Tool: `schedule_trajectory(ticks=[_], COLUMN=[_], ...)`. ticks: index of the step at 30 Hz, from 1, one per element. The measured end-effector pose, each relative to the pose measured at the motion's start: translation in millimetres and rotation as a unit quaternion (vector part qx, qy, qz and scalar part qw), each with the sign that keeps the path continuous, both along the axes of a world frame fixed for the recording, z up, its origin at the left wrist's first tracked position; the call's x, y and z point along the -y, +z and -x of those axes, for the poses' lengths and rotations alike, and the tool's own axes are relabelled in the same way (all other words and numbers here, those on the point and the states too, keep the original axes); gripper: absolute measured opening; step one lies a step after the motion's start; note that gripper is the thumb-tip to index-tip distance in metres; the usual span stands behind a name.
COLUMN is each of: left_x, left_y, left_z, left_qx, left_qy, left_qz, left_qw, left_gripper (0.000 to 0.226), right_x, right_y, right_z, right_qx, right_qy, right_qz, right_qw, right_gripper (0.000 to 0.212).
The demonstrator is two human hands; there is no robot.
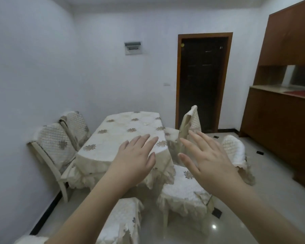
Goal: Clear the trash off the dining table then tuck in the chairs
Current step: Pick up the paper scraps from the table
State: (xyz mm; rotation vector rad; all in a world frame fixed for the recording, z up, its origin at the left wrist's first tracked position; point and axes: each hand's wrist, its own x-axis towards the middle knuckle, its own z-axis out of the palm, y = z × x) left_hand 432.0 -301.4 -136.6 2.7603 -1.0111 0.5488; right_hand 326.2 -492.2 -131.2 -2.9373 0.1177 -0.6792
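Note:
The dining table (113, 138) stands ahead under a cream cloth with brown flower prints; I see no trash on its top. Two covered chairs (56, 143) sit against its left side by the wall. On the right, one chair (192, 120) stands at the far side and another (183, 189) is pulled out from the table's near corner. A covered seat (123, 219) is just below me at the near end. My left hand (136, 159) and my right hand (208, 155) are both raised in front of me, palms down, fingers spread, holding nothing.
A dark doorway (202, 81) with a wooden frame is in the far wall. Brown wooden cabinets and a counter (280, 120) line the right side. The glossy tiled floor (253, 217) lies to the right of the chairs. A white wall runs close along the left.

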Motion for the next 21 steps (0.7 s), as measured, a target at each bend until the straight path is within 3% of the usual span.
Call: schedule_trajectory(ticks=[6, 13, 21], left_x=[64, 128, 156], left_y=[-21, -54, -80], left_z=[-61, -125, -186], left_qx=[0.028, 0.029, -0.016], left_qy=[-0.002, 0.047, 0.104], left_qz=[0.007, -0.030, -0.066], left_qw=[1.000, 0.998, 0.992], left_gripper=[0.064, 0.050, 0.062], right_x=[72, 154, 174], right_y=[-29, -59, -84], right_z=[-60, -127, -207], right_qx=[-0.023, -0.058, -0.078], right_qy=[-0.001, 0.011, 0.072], right_qz=[-0.002, 0.001, -0.033], right_qw=[1.000, 0.998, 0.994], right_gripper=[0.063, 0.068, 0.080])
